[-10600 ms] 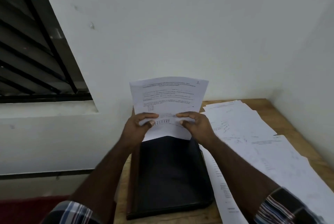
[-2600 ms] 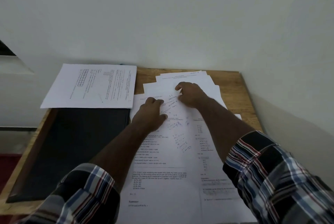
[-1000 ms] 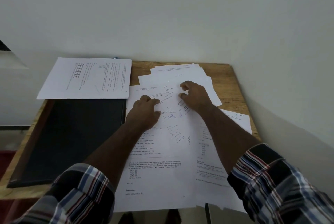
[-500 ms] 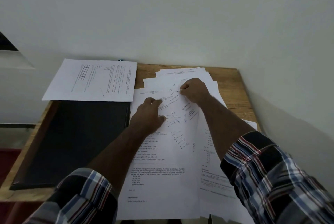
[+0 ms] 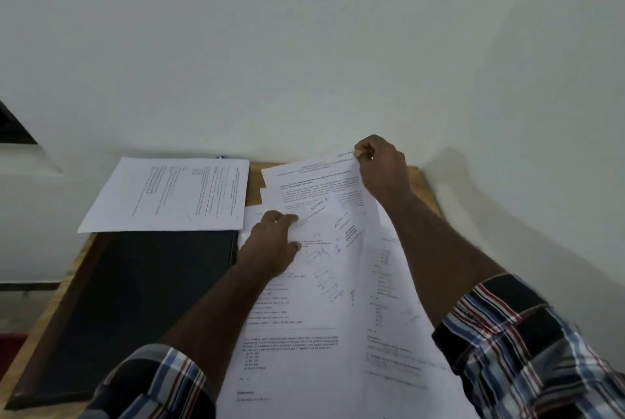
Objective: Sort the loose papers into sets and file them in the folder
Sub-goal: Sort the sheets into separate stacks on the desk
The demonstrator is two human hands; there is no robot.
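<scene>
Now that your right hand (image 5: 380, 165) has gone from pressing the loose papers (image 5: 324, 283) to pinching one sheet (image 5: 314, 188) by its far corner, sorting's rolling; left hand (image 5: 270, 246) rests flat on them, folder (image 5: 142, 300) beside, closed.

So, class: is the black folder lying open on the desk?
No, the black folder lies closed, with a printed sheet across its far end.

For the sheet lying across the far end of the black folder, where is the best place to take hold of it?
Probably at the set-aside sheet's left edge, coming from the left. That side juts past the folder and the table edge, so fingers can slip under it. Its right edge sits close beside the loose papers.
</scene>
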